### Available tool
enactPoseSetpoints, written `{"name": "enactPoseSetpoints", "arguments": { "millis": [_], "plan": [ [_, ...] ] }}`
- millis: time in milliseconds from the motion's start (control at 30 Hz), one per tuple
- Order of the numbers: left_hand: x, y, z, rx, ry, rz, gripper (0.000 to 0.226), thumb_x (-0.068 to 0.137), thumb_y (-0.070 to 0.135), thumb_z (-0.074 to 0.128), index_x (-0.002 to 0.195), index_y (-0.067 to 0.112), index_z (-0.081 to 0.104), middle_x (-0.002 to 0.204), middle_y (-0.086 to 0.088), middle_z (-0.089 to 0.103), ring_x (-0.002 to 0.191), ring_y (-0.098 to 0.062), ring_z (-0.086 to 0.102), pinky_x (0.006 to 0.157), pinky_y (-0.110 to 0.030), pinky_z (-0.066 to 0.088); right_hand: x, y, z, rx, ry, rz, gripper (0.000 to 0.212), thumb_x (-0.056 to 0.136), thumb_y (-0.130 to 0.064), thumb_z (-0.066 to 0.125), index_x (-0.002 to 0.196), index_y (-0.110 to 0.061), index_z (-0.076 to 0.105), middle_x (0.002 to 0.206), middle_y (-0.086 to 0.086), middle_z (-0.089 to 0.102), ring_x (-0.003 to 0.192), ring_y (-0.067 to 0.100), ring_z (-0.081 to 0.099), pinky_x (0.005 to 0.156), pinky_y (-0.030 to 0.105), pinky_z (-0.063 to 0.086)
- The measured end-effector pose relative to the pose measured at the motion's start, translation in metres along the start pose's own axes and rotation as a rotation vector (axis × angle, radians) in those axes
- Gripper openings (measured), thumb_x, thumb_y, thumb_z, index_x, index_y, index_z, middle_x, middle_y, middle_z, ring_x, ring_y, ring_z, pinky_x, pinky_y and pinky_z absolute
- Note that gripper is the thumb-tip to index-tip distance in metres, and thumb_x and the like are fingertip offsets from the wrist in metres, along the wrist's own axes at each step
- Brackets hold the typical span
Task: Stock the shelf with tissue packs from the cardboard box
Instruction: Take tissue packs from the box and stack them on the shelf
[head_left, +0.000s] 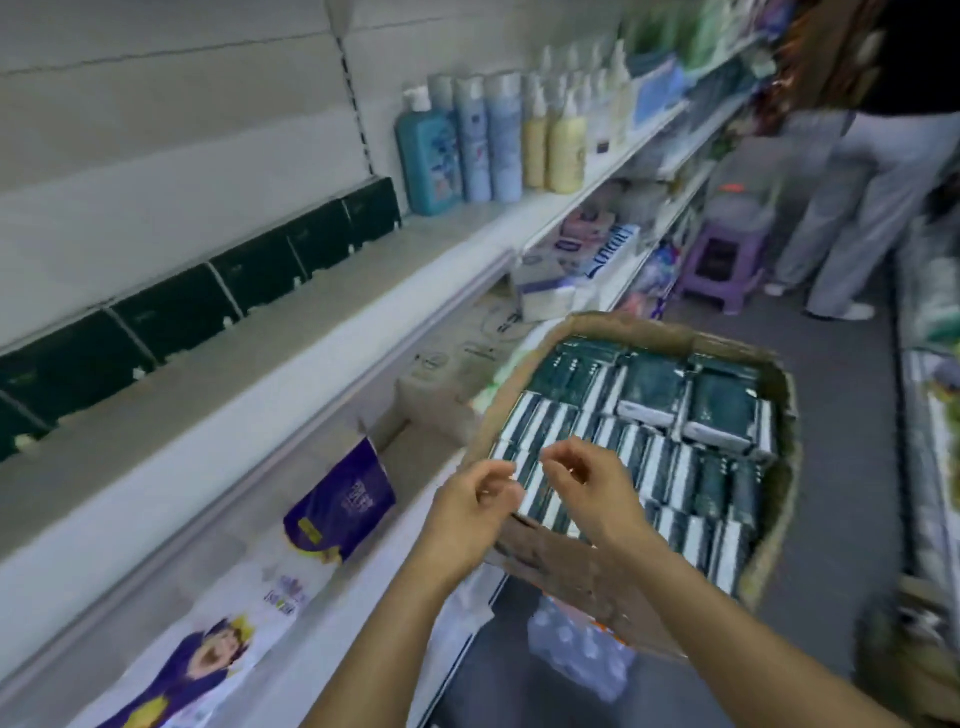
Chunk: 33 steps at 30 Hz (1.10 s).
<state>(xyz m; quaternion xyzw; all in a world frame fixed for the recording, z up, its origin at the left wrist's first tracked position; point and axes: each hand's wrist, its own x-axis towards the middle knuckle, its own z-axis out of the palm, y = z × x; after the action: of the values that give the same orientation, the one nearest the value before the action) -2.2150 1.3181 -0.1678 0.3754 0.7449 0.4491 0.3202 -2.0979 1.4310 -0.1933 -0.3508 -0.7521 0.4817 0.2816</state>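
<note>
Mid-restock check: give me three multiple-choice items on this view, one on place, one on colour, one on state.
1. Where on the shelf is the row of tissue packs? A) along the back B) at the front edge C) hanging from hooks
2. The stool on the floor is: A) red B) purple C) yellow
3. The cardboard box is: A) taped shut B) open, empty C) open, full of packs
Answers: 1 A, they line the back panel; 2 B, its plastic is purple; 3 C, packs fill its open top.
</note>
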Motion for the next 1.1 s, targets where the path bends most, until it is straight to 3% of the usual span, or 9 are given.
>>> {"name": "enactPoseSetpoints", "arguments": {
  "millis": [167,400,567,767,833,900,1000,1067,1100],
  "plan": [
    [0.029,0.002,0.051,0.001,-0.088,-0.098,0.022,0.093,0.014,0.061,0.114,0.014,0.063,0.103,-0.001,0.066,0.091,-0.008,0.061,0.076,-0.01,0.046,0.007,0.053,-0.053,-0.08,0.036,0.187,0.015,0.094,-0.012,0.057,0.086,-0.022,0.065,0.082,-0.005,0.065,0.076,0.01,0.059,0.069,0.025,0.043],
    [0.103,0.017,0.095,0.072,-0.095,-0.147,0.026,0.097,0.02,0.056,0.122,0.017,0.058,0.101,0.008,0.059,0.091,-0.003,0.054,0.084,-0.02,0.038,0.056,0.098,-0.119,-0.119,0.153,0.289,0.012,0.097,-0.013,0.052,0.101,-0.014,0.063,0.085,-0.002,0.062,0.076,0.014,0.058,0.069,0.028,0.044],
    [0.162,0.021,0.132,0.077,-0.076,-0.165,0.03,0.095,0.023,0.06,0.124,0.018,0.059,0.12,0.002,0.061,0.107,-0.01,0.056,0.09,-0.022,0.039,0.112,0.129,-0.144,-0.221,0.16,0.303,0.013,0.096,-0.009,0.05,0.103,-0.013,0.061,0.094,0.004,0.062,0.087,0.024,0.061,0.074,0.03,0.046],
    [0.223,0.007,0.13,0.483,0.152,-0.058,0.049,0.094,0.028,0.059,0.141,0.022,0.043,0.149,-0.001,0.038,0.136,-0.019,0.034,0.113,-0.037,0.028,0.186,0.147,-0.169,-0.636,0.064,0.105,0.03,0.093,-0.008,0.053,0.123,-0.011,0.056,0.126,0.012,0.052,0.119,0.026,0.042,0.094,0.037,0.042],
    [0.237,-0.001,0.118,0.671,0.237,-0.093,0.069,0.093,0.029,0.06,0.151,0.023,0.024,0.16,0.0,0.017,0.147,-0.024,0.015,0.119,-0.043,0.014,0.204,0.151,-0.172,-0.756,-0.08,0.097,0.054,0.091,-0.024,0.063,0.138,-0.011,0.042,0.138,0.012,0.044,0.129,0.029,0.035,0.103,0.04,0.038],
    [0.248,-0.013,0.107,0.764,0.256,-0.194,0.081,0.09,0.027,0.063,0.154,0.022,0.012,0.161,-0.004,0.012,0.147,-0.029,0.016,0.12,-0.046,0.016,0.22,0.155,-0.171,-0.84,-0.213,0.166,0.083,0.084,-0.043,0.07,0.148,-0.012,0.027,0.144,0.013,0.04,0.132,0.032,0.036,0.108,0.042,0.035],
    [0.255,-0.031,0.092,0.745,0.223,-0.326,0.071,0.09,0.022,0.061,0.149,0.02,0.021,0.134,-0.015,0.05,0.109,-0.033,0.059,0.092,-0.047,0.051,0.234,0.158,-0.169,-0.88,-0.295,0.21,0.095,0.076,-0.058,0.071,0.148,-0.016,0.026,0.142,0.01,0.047,0.128,0.032,0.044,0.106,0.045,0.034],
    [0.255,-0.036,0.086,0.782,0.223,-0.331,0.055,0.094,0.019,0.054,0.143,0.019,0.03,0.114,-0.01,0.058,0.079,-0.024,0.059,0.065,-0.037,0.052,0.237,0.159,-0.169,-0.907,-0.312,0.199,0.096,0.071,-0.063,0.072,0.145,-0.017,0.031,0.139,0.01,0.049,0.127,0.031,0.044,0.105,0.047,0.031],
    [0.256,-0.038,0.085,0.8,0.232,-0.33,0.05,0.095,0.018,0.052,0.141,0.02,0.032,0.112,-0.009,0.058,0.075,-0.021,0.056,0.061,-0.035,0.048,0.238,0.159,-0.17,-0.932,-0.313,0.189,0.095,0.068,-0.065,0.073,0.14,-0.016,0.036,0.135,0.01,0.051,0.125,0.031,0.044,0.104,0.046,0.031]
  ]
}}
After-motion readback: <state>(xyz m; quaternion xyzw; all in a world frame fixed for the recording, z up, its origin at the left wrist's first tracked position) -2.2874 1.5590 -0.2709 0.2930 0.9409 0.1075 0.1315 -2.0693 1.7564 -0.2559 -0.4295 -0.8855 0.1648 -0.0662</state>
